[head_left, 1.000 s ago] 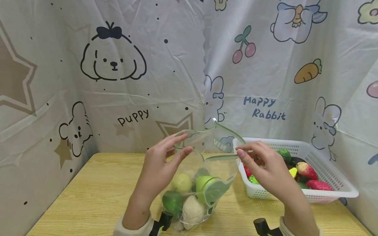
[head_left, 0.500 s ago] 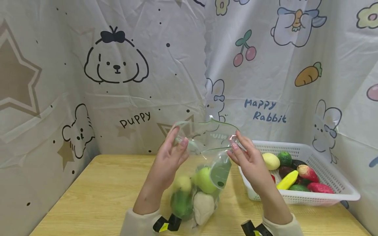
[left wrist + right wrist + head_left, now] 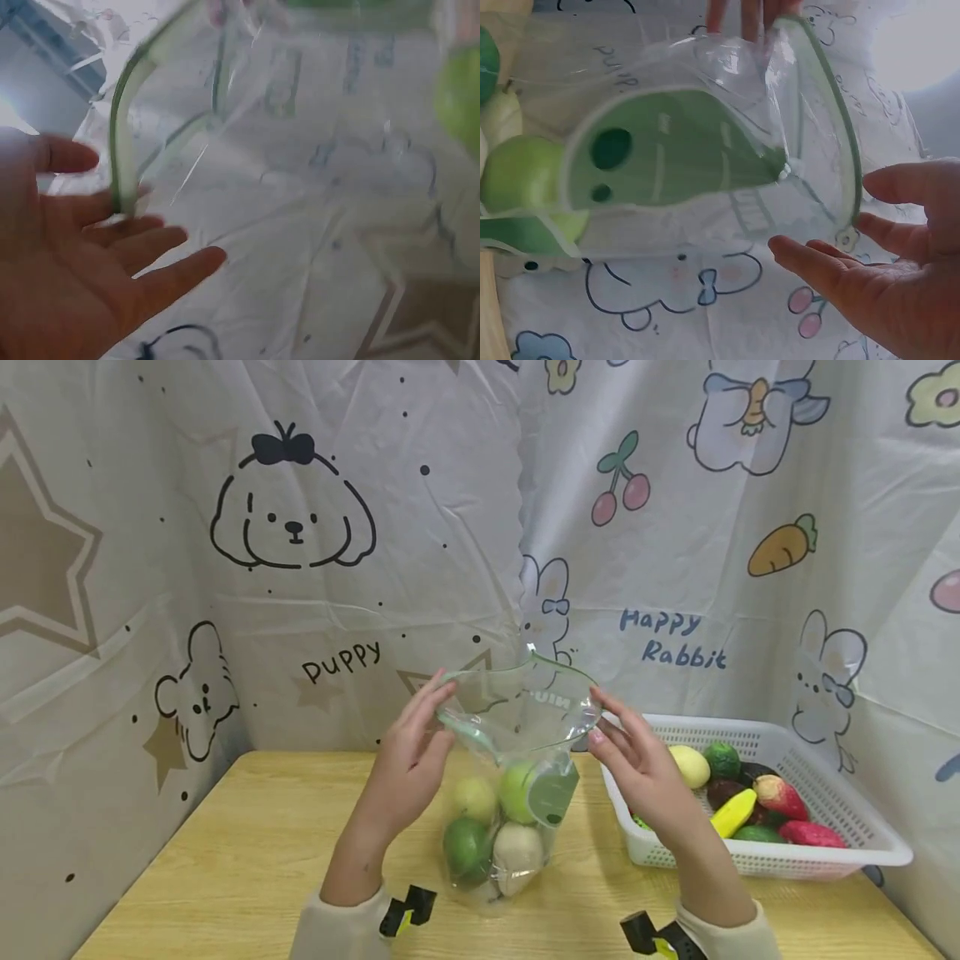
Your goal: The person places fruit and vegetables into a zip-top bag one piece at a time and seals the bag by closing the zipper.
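Observation:
A clear zip bag [image 3: 551,860] with green edging stands on the table, its mouth spread wide. Inside lie a light green apple [image 3: 517,792], a yellow pear-like fruit [image 3: 474,799], a dark green oval fruit [image 3: 467,853] and a cream-coloured lump [image 3: 518,858]. My left hand [image 3: 405,772] is at the left of the bag's mouth, fingers extended along the rim. Opposite it, my right hand [image 3: 641,768] touches the right side with thumb and fingers spread. In the left wrist view the left fingers [image 3: 176,277] look straight; in the right wrist view the bag's green rim [image 3: 847,142] runs by the right thumb.
A white perforated basket [image 3: 870,839] stands on the right of the wooden table [image 3: 247,852], holding a yellow banana [image 3: 733,814], a red-pink fruit [image 3: 780,795] and other produce. A printed curtain [image 3: 442,527] encloses the back and sides.
Both hands have moved from gripping the bag's rim to spreading its mouth with straighter fingers. The bag stands more upright, and the right hand uncovers more of the basket.

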Demonstrator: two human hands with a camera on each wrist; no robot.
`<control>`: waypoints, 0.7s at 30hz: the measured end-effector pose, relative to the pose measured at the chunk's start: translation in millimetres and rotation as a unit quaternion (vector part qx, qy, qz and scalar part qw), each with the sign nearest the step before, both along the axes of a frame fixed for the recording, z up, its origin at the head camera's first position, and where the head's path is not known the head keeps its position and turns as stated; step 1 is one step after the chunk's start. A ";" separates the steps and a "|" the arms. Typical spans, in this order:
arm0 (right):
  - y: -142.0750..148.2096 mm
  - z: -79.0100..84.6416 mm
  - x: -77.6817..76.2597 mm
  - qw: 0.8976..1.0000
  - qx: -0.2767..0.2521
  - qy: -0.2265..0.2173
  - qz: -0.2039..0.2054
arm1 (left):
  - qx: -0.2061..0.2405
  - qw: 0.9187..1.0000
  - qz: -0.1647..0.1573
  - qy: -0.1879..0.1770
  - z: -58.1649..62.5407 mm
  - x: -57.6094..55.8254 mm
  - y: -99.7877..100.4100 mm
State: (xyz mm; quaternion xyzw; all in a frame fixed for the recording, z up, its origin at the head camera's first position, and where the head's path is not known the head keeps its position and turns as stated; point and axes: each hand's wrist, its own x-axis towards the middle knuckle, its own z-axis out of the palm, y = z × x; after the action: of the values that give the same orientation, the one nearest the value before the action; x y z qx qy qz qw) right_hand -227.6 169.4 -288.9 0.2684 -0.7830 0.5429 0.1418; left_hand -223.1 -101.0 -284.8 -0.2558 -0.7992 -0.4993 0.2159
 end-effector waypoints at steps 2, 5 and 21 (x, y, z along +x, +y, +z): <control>6.4 3.6 1.6 1.000 0.004 0.004 -0.006 | -0.068 0.997 0.012 0.027 1.0 2.7 -4.2; 18.5 7.8 2.4 0.999 0.005 0.017 -0.034 | -0.131 0.989 0.024 0.058 2.5 5.9 -7.1; 84.2 -47.4 -35.0 0.893 0.403 -0.154 -0.124 | -0.086 0.988 0.040 0.119 8.0 10.6 1.4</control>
State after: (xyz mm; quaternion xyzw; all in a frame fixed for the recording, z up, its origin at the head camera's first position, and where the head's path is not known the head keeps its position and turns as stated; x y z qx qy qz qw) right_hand -262.6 253.6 -336.3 0.1164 -0.9737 0.1930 -0.0345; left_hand -212.5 -99.6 -276.7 -0.2989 -0.8175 -0.3854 0.3064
